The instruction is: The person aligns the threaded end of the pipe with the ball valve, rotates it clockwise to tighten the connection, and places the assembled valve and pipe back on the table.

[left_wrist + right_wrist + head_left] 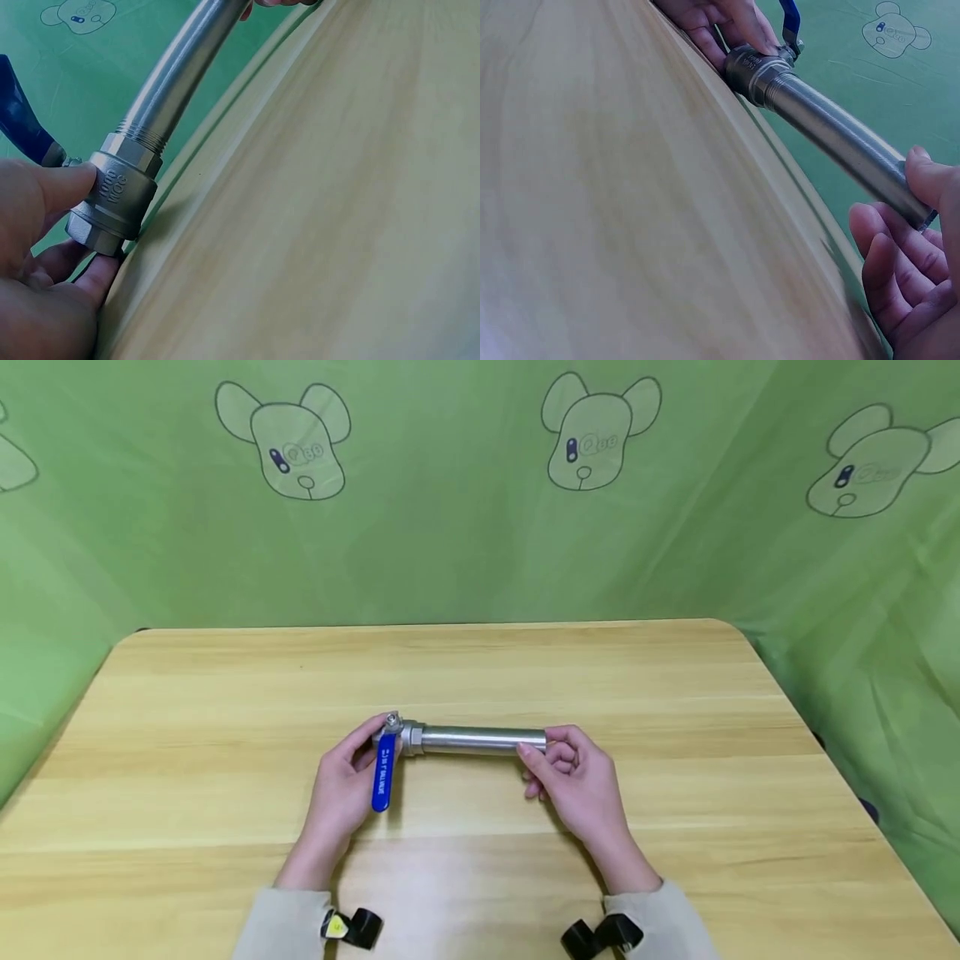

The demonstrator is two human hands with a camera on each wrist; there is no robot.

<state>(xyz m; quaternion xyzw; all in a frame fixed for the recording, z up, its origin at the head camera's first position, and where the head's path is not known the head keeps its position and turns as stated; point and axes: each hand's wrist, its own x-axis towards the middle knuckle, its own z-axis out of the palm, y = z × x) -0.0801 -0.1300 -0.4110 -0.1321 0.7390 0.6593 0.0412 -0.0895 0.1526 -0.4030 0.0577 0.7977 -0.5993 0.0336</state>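
While the ball valve (pixel 412 738) and the steel pipe (pixel 480 741) joined to it lie level over the table (pixel 480 668), you have wood stretching well past both ends, and green cloth (pixel 450 560) beyond the far edge. Your left hand (pixel 341 789) grips the valve's body, its blue handle (pixel 383 772) pointing back toward you. Your right hand (pixel 585 785) pinches the pipe's free end with thumb and fingers. Your left fingertips are partly hidden behind the valve; your sleeves (pixel 281 927) are cut off below.
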